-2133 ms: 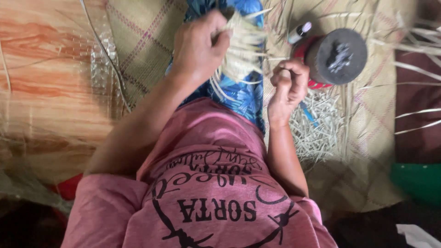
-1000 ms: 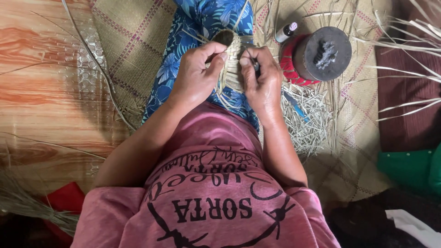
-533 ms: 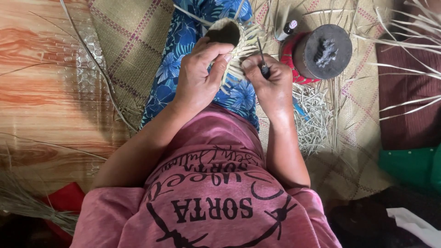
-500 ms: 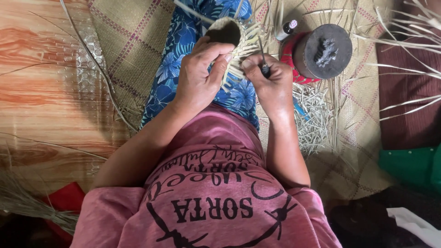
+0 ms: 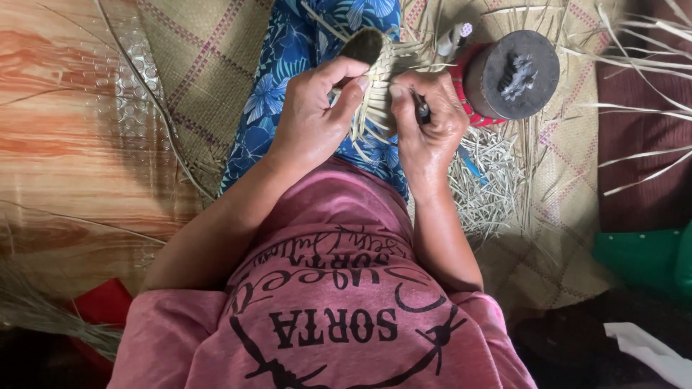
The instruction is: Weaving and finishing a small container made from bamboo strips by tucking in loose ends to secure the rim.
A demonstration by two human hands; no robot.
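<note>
Woven floor mat [image 5: 194, 86] below; left hand [image 5: 317, 119] grasping straw weaving [image 5: 371, 79] — long axis pointing away; right hand [image 5: 429, 130] clenched on dark tool [image 5: 422, 109]

Blue floral cloth [image 5: 277, 86]; pink shirt [image 5: 331, 288]; red-sided can [image 5: 504, 75].

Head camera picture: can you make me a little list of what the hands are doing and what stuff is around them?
Left hand: pinches the small woven straw piece from the left
Right hand: touches the same piece, with a thin dark tool in its fingers
Lap: blue flowered cloth under the hands
Right of the hands: red tin with a dark lid
Below the tin: pile of straw scraps
Floor cover: checked woven mat
Far right: loose straw strips
</note>
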